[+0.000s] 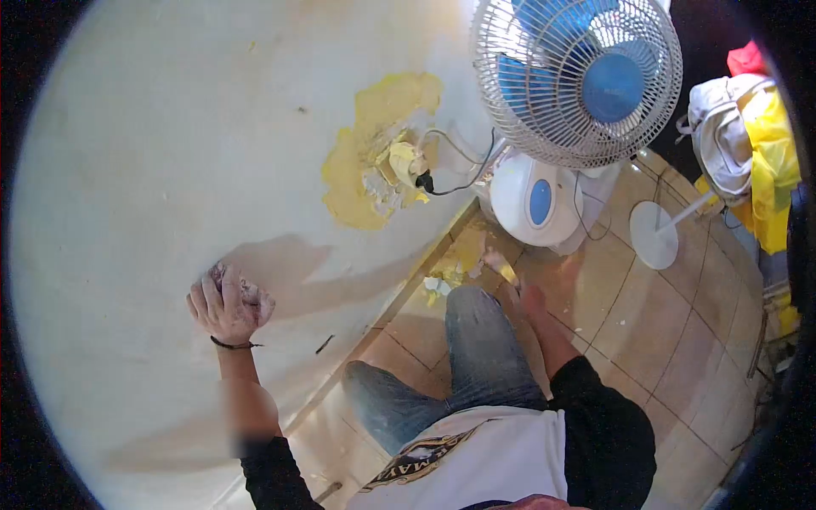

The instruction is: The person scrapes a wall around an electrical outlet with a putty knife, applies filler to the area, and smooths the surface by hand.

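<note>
Against the pale wall, my left hand is wrapped round a crumpled, dark cloth dusted with white. A dark band circles that wrist. Low over the tiled floor, my right hand is beside my bent knee, close to a small yellow-and-pinkish object. Blur and small size hide its fingers and whether they hold that object. White and yellow scraps lie on the floor near the wall's foot. Higher on the wall, a yellow patch surrounds an outlet with a black plug.
A white fan with blue blades stands at the upper right on a white base, its cord running to the plug. Right of it are a white round-based stand and bags. Tiles cover the floor.
</note>
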### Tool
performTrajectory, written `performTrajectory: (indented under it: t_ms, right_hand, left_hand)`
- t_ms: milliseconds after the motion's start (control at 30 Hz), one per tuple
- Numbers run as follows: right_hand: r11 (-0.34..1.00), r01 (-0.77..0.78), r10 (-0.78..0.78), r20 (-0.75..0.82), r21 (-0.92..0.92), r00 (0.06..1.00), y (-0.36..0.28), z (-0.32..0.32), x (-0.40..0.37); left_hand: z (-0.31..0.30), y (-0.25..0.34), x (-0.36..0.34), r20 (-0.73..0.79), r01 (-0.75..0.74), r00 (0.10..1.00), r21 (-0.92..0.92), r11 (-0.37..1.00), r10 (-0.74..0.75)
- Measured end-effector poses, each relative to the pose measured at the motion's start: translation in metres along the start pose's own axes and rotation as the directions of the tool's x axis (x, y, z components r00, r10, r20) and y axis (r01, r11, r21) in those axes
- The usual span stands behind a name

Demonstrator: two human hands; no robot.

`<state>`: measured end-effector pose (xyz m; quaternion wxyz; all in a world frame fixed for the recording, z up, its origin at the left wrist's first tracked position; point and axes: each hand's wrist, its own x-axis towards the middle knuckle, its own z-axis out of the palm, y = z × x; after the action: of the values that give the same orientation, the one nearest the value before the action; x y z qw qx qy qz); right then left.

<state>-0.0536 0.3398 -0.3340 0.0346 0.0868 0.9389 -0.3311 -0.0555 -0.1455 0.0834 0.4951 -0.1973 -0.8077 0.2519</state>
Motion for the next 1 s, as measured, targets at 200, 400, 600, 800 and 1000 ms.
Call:
performTrajectory:
  t_ms: [200,400,600,800,1000]
  right_hand:
    - [0.76,-0.087,0.094,0.024,0.644,0.995,0.119,0.061,-0.079]
    - [0.952,-0.129,0.108,-0.089,-0.279,0.99,0.259,0.181,-0.068]
    - [0.917,-0.084,0.185,0.227,-0.39,0.956,0.133,0.021,-0.004]
    - [0.883,-0.061,0.018,-0.097,-0.465,0.995,0.104,-0.048,0.043]
    - [0.839,-0.053,-0.166,-0.348,-0.542,0.923,0.086,-0.093,0.073]
  left_hand:
    - [-0.008,0.003,0.014,-0.051,-0.04,0.998,-0.025,0.999,0.038]
    - [-0.003,0.002,0.002,-0.02,0.021,1.0,-0.072,0.997,-0.023]
    - [0.0,0.004,-0.007,-0.003,0.074,0.997,-0.148,0.986,-0.075]
    - [-0.004,0.004,-0.002,-0.008,0.084,0.996,-0.196,0.977,-0.087]
    - [-0.014,0.006,0.007,-0.03,0.085,0.995,-0.183,0.98,-0.092]
